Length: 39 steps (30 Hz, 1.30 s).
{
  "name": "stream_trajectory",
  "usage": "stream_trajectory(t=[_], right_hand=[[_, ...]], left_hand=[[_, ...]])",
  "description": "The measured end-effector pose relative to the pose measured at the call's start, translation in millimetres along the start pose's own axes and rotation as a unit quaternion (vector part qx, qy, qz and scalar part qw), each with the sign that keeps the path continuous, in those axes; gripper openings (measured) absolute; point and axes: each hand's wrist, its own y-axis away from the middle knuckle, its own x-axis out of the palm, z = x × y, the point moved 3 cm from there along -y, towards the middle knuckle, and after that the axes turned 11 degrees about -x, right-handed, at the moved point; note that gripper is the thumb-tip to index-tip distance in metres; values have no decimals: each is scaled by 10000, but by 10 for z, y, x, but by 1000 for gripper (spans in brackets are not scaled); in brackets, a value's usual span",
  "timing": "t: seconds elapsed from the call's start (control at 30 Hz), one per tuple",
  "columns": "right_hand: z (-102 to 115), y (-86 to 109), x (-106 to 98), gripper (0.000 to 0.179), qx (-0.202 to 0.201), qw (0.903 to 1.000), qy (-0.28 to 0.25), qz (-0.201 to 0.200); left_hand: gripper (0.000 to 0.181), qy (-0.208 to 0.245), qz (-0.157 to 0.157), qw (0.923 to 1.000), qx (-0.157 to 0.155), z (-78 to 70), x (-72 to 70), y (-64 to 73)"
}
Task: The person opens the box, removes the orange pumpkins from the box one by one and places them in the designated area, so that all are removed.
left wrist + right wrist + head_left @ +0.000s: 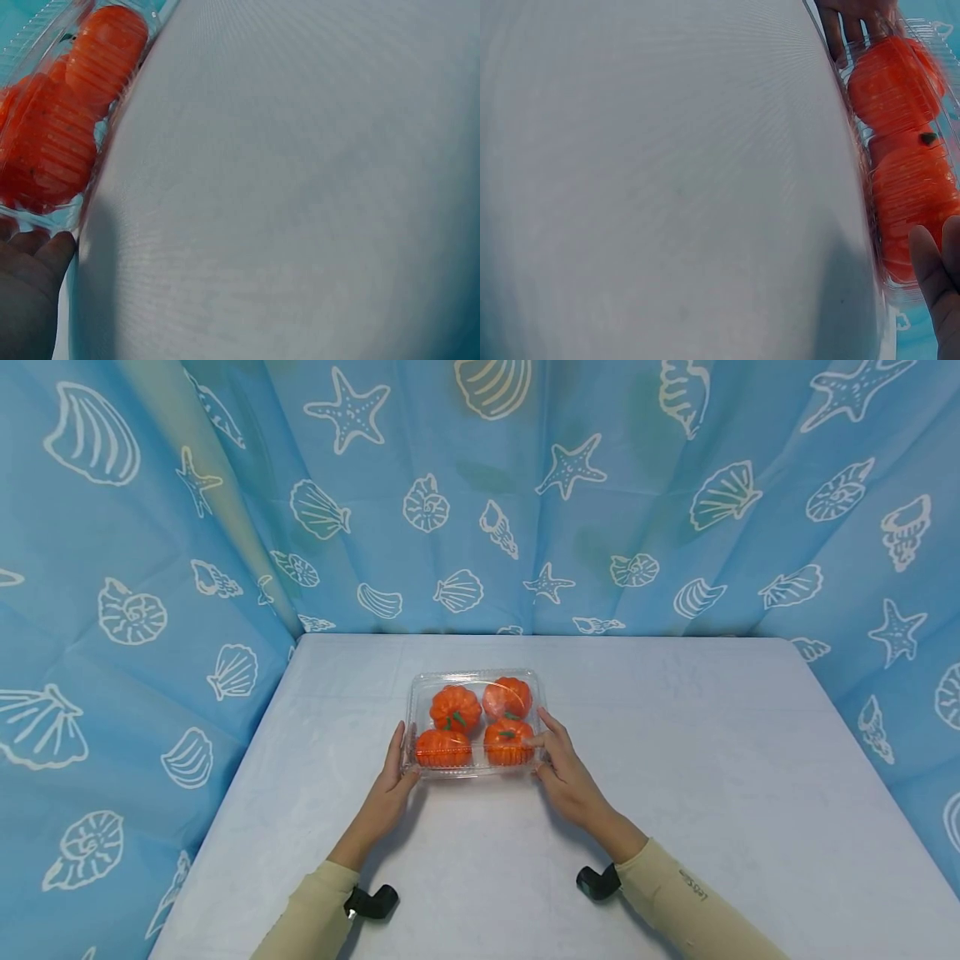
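Curtain point(480, 547) beyond container point(478, 755); table point(690, 752) below.

A curtained nook — seashell curtains point(525, 535) around a white table point(675, 743); room type unclear.

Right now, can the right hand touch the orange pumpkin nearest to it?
Probably not. The clear plastic box looks closed, so there seems to be plastic between the right hand and that orange pumpkin.

Clear container point(60, 217) and hands point(26, 296) cropped in wrist views, sleeves point(307, 914) in head view
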Motion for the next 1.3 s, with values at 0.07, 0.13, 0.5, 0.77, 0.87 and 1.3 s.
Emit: stream_trajectory(t=[0.07,0.13,0.5,0.77,0.87,1.3], right_hand=[[-4,1,1,32,22,10000,16,-5],[-1,0,0,32,48,10000,11,-17],[4,6,-12,34,190,9998,-26,-1],[14,3,-39,31,168,9996,199,126],[12,0,-59,30,152,9993,263,216],[-4,25,-185,45,-172,9975,528,446]], left_hand=[[69,-16,-4,10000,-14,-5,1,3],[69,-24,-13,10000,-14,-5,2,3],[70,-26,-1,10000,-39,14,12,-4],[71,-42,8,10000,-54,3,3,1],[72,-9,7,10000,-34,14,-7,-6],[73,101,73,9999,-5,14,-38,-22]])
